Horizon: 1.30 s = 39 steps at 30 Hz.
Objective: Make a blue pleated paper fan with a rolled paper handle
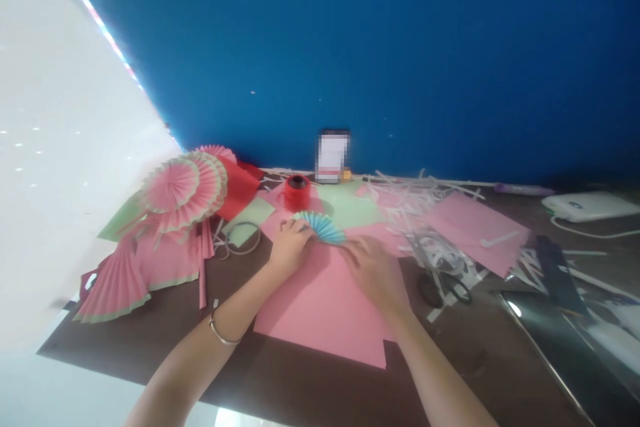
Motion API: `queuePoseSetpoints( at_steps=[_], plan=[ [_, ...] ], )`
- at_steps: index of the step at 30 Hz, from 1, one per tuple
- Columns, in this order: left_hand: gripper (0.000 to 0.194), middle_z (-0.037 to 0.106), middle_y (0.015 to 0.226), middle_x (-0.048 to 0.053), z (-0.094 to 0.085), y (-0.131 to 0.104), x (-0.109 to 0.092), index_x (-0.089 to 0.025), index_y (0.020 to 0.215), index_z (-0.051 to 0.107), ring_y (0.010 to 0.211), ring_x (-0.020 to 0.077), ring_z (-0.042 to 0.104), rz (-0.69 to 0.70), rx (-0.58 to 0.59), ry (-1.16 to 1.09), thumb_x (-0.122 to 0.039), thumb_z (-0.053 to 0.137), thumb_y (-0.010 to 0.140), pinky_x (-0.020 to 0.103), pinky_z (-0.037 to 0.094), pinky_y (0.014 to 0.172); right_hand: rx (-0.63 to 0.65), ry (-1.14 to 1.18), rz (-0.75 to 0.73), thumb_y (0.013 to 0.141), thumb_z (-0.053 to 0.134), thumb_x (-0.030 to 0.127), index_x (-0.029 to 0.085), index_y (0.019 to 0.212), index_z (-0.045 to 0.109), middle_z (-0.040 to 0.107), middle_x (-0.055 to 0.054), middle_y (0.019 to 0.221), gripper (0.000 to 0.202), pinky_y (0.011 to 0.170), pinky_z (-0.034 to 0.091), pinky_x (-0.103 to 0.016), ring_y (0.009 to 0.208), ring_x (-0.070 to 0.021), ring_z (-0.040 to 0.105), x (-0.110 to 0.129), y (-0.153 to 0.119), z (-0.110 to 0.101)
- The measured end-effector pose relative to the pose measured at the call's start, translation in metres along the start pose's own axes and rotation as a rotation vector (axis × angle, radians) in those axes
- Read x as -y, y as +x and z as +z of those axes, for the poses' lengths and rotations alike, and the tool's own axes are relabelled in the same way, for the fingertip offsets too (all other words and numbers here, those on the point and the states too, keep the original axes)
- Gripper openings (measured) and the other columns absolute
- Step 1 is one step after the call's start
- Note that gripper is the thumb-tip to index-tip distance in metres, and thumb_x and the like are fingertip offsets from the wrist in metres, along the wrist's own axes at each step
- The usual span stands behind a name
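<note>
A small pleated blue paper fan (323, 227) stands spread between my two hands at the middle of the table. My left hand (295, 243) has its fingers closed on the fan's left end. My right hand (367, 263) touches the fan's lower right end, its fingers stretched out. Beneath both hands lie pink paper sheets (325, 313). Just behind the fan is a red roll of tape or ribbon (297, 193), and a light green sheet (350, 205) lies to the right of it.
Pink pleated fans and rosettes (173, 187) pile up at the left. Scissors (445, 287), white paper strips (420, 203) and another pink sheet (480, 233) lie right. A dark glossy device (565, 347) is at the front right. The blue wall (375, 47) rises behind.
</note>
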<state>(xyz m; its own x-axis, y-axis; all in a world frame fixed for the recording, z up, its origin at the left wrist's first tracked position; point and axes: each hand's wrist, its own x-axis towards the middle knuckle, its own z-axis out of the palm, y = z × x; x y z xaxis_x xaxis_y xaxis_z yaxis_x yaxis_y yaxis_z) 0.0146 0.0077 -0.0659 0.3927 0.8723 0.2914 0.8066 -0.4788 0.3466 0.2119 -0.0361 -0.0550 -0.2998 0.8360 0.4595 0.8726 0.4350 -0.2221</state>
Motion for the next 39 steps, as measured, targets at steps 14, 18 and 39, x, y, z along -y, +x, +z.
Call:
queuePoseSetpoints(
  at_steps=[14,18,39],
  plan=[
    [0.015,0.057,0.099,0.004,0.003,-0.001,0.001,-0.023,0.09,0.065,0.089,0.0185,0.05,0.086,0.045,-0.052,-0.024,0.051,0.085,0.033,0.039,0.081,0.068,-0.093,0.052,0.087,0.05,0.023,0.019,0.084,0.064,0.062,-0.005,0.091,0.015,0.071,0.036,-0.028,0.085,-0.0183,0.052,0.009,-0.001,-0.004],
    [0.016,0.057,0.101,0.003,0.004,-0.001,0.0,-0.023,0.091,0.066,0.089,0.0185,0.05,0.09,0.036,-0.037,-0.021,0.052,0.083,0.033,0.04,0.08,0.082,-0.129,0.044,0.087,0.048,0.02,0.02,0.08,0.064,0.063,-0.004,0.084,0.017,0.067,0.033,-0.028,0.08,-0.017,0.052,0.019,-0.001,-0.012],
    [0.012,0.055,0.09,0.009,0.013,-0.018,-0.009,-0.018,0.09,0.056,0.082,0.0215,0.052,-0.086,-0.09,0.295,-0.018,0.045,0.087,0.033,0.039,0.071,0.066,-0.207,0.153,0.087,0.043,0.02,0.021,0.079,0.064,0.064,-0.004,0.079,0.023,0.069,0.033,-0.029,0.071,-0.0168,0.054,0.027,-0.008,-0.013]
  ],
)
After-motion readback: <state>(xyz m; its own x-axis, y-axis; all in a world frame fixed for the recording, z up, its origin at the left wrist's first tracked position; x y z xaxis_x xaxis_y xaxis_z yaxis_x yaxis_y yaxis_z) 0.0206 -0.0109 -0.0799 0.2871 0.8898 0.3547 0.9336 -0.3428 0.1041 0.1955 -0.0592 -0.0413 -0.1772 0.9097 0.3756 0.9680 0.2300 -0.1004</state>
